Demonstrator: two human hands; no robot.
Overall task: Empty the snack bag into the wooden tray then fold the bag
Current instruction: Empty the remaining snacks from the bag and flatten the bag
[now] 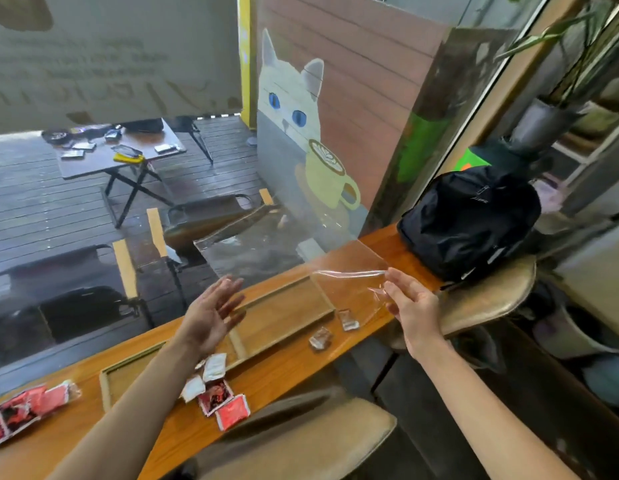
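Clear snack bag [349,271], held in the air above the wooden tray [283,315], its edge pinched by the right hand [410,303]. Left hand [214,311] raised beside the bag, palm turned inward, fingers spread and holding nothing. Snack packets [219,393] lie below the left wrist, partly in the tray; two more packets [332,329] rest on the counter [301,362] below the right hand. Black backpack [470,220] beyond the right hand.

Wooden counter [294,368] bears wooden tray [283,315], snack packets [223,396], backpack [469,220]

clear bag [349,282] held up, prob. empty, over tray [283,315]
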